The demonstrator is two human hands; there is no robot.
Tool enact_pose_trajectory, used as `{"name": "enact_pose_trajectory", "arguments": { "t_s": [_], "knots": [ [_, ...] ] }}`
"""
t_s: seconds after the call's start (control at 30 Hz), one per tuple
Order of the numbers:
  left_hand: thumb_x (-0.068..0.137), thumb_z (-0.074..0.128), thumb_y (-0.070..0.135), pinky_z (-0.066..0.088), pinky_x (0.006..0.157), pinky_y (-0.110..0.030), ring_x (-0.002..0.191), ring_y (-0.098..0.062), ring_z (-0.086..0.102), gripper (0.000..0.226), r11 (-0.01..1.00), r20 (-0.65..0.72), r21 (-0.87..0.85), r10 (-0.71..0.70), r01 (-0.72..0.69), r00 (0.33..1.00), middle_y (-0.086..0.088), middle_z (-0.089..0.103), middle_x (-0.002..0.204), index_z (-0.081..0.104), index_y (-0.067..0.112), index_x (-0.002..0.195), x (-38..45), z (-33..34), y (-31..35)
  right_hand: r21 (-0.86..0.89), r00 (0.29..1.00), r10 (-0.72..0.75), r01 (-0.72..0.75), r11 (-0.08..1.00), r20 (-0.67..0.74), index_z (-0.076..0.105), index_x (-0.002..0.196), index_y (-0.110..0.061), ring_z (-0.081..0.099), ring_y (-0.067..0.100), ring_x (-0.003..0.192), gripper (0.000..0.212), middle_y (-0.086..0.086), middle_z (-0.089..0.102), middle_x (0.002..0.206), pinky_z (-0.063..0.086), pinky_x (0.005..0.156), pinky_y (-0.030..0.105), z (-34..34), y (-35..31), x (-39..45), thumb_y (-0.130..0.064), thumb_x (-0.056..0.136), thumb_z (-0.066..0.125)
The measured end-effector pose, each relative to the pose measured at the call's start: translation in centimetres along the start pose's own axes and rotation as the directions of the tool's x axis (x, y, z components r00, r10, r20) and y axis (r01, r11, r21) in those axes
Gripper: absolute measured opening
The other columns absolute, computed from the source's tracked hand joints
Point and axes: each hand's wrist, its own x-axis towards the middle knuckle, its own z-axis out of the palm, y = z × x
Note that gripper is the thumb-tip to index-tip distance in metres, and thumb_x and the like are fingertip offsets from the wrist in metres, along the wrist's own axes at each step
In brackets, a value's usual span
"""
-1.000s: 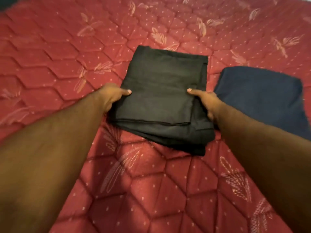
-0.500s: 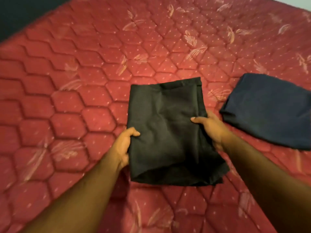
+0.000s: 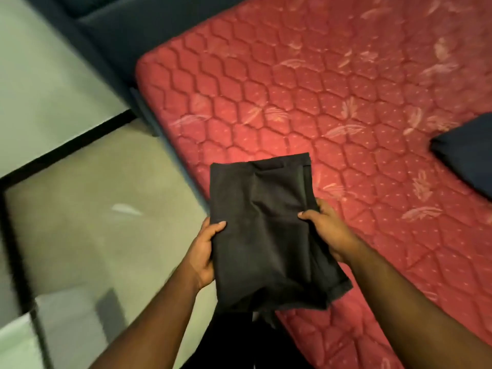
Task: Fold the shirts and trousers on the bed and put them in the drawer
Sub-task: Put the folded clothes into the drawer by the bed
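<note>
- The left hand [image 3: 205,255] is curled round the left edge of a folded black fabric garment [image 3: 266,235], with the thumb laid on the top face and the fingers hidden underneath.
- The right hand [image 3: 326,230] is closed on the right edge of the same garment, with the thumb pressed on top and the fingers tucked beneath the stacked layers.
- The folded black garment is held between both hands, lifted clear of the bed and tilted, its far end higher in the view than its near end.
- Several layers of cloth are seen along its right side, and a hemmed corner hangs loose at the lower right.
- The garment is carried over the edge of a red quilted mattress [image 3: 306,89] with a hexagon stitch pattern and pale leaf prints, partly above the mattress and partly above the floor.
- A folded dark navy garment [image 3: 468,153] is seen lying on the mattress at the right edge of the view, well apart from the hands and cut off by the frame.
- A dark bed frame [image 3: 111,41] is seen round the far-left corner of the mattress.
- A pale tiled floor [image 3: 93,209] with dark joint lines is seen to the left of the bed, blurred.
</note>
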Motion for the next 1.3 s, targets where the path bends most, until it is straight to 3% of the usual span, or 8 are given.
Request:
{"name": "enact_pose_trajectory", "arguments": {
  "t_s": [0.1, 0.3, 0.4, 0.53, 0.63, 0.87, 1.1, 1.3],
  "knots": [
    [0.091, 0.052, 0.008, 0.051, 0.096, -0.047, 0.107, -0.031, 0.064, 0.035, 0.988, -0.087, -0.078, 0.123, -0.129, 0.989, -0.013, 0.067, 0.119, 0.057, 0.019, 0.124, -8.2, -7.1, 0.6, -0.091, 0.988, -0.031, 0.045, 0.995, 0.151, 0.061, 0.107, -0.014, 0.069, 0.017, 0.078, 0.025, 0.008, 0.073, 0.095, 0.054, 0.067, 0.026, 7.2, -1.0, -5.5, 0.001, 0.088, 0.054],
    [0.085, 0.061, 0.000, 0.056, 0.088, -0.044, 0.097, -0.030, 0.068, 0.030, 0.912, -0.455, -0.157, 0.274, -0.380, 0.847, -0.017, 0.068, 0.112, 0.054, 0.009, 0.113, -23.3, -20.4, -2.2, -0.417, 0.876, -0.060, 0.286, 0.863, 0.478, 0.066, 0.105, -0.010, 0.068, 0.031, 0.095, 0.026, 0.011, 0.073, 0.098, 0.054, 0.089, 0.043, 23.7, -0.8, -14.8, -0.004, 0.080, 0.066],
    [0.084, 0.066, 0.006, 0.058, 0.082, -0.042, 0.098, -0.029, 0.069, 0.034, 0.852, -0.607, -0.243, 0.240, -0.464, 0.758, -0.012, 0.069, 0.109, 0.054, 0.012, 0.115, -29.2, -25.4, -5.1, -0.540, 0.783, 0.020, 0.411, 0.734, 0.622, 0.066, 0.106, -0.016, 0.069, 0.027, 0.092, 0.026, 0.006, 0.073, 0.099, 0.055, 0.086, 0.042, 31.2, 0.5, -19.4, -0.014, 0.081, 0.069],
    [0.085, 0.066, 0.010, 0.057, 0.074, -0.037, 0.096, -0.026, 0.069, 0.033, 0.729, -0.723, -0.358, 0.179, -0.583, 0.667, -0.009, 0.069, 0.108, 0.054, 0.016, 0.115, -35.3, -31.2, -10.0, -0.570, 0.655, 0.094, 0.568, 0.593, 0.750, 0.062, 0.107, -0.017, 0.067, 0.020, 0.085, 0.022, 0.004, 0.069, 0.097, 0.050, 0.066, 0.029, 40.3, 3.1, -26.0, -0.013, 0.086, 0.065],
    [0.084, 0.067, 0.014, 0.058, 0.073, -0.039, 0.093, -0.027, 0.070, 0.032, 0.628, -0.798, -0.410, 0.104, -0.662, 0.593, -0.009, 0.070, 0.105, 0.054, 0.017, 0.113, -39.0, -35.8, -13.6, -0.577, 0.558, 0.208, 0.640, 0.507, 0.803, 0.063, 0.105, -0.016, 0.069, 0.023, 0.085, 0.019, 0.006, 0.070, 0.097, 0.055, 0.073, 0.035, 47.0, 6.3, -30.5, -0.012, 0.087, 0.063],
    [0.086, 0.067, 0.012, 0.058, 0.072, -0.037, 0.089, -0.026, 0.071, 0.027, 0.434, -0.907, -0.390, -0.028, -0.812, 0.421, -0.008, 0.073, 0.102, 0.056, 0.014, 0.110, -42.9, -44.7, -17.4, -0.632, 0.458, 0.439, 0.619, 0.466, 0.773, 0.064, 0.109, -0.004, 0.070, 0.037, 0.090, 0.025, 0.017, 0.073, 0.098, 0.054, 0.089, 0.051, 61.4, 13.2, -35.2, 0.001, 0.085, 0.059],
    [0.085, 0.071, 0.017, 0.056, 0.081, -0.040, 0.099, -0.029, 0.066, 0.038, 0.306, -0.893, -0.447, -0.210, -0.841, 0.399, -0.009, 0.066, 0.114, 0.054, 0.013, 0.119, -39.3, -58.0, -18.6, -0.732, 0.412, 0.653, 0.589, 0.342, 0.636, 0.062, 0.114, 0.003, 0.067, 0.037, 0.092, 0.029, 0.024, 0.069, 0.107, 0.053, 0.089, 0.046, 78.0, 21.4, -32.6, 0.001, 0.087, 0.053],
    [0.083, 0.073, 0.015, 0.056, 0.088, -0.047, 0.098, -0.030, 0.068, 0.035, 0.277, -0.843, -0.514, -0.336, -0.812, 0.419, -0.012, 0.070, 0.109, 0.056, 0.010, 0.113, -28.0, -71.9, -21.8, -0.805, 0.425, 0.757, 0.553, 0.217, 0.496, 0.061, 0.120, -0.002, 0.063, 0.037, 0.109, 0.030, 0.020, 0.067, 0.115, 0.051, 0.092, 0.044, 89.6, 33.5, -22.3, -0.002, 0.092, 0.051]
  ]
}}
